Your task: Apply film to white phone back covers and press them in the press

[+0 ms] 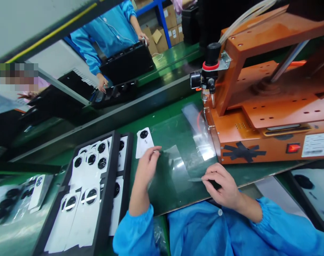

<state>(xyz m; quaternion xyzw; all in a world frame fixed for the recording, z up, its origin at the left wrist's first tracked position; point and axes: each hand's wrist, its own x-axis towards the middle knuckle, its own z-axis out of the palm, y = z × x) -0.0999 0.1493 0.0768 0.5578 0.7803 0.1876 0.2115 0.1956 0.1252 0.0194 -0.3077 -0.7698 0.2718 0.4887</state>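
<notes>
My left hand (147, 167) pinches the far left corner of a clear plastic film (175, 169) that lies over the green mat. At the film's near right edge, my right hand (222, 185) grips it between thumb and fingers. A white phone back cover (143, 141) with a round black camera ring lies just beyond my left hand. Black trays (108, 199) with several more white covers sit to the left of my left arm.
An orange press machine (268, 106) with a lit red switch (293, 148) stands at the right. A second clear film (197, 129) lies beside its base. A person in a blue coat (108, 32) handles black trays across the conveyor. More covers lie at the far left (15, 199).
</notes>
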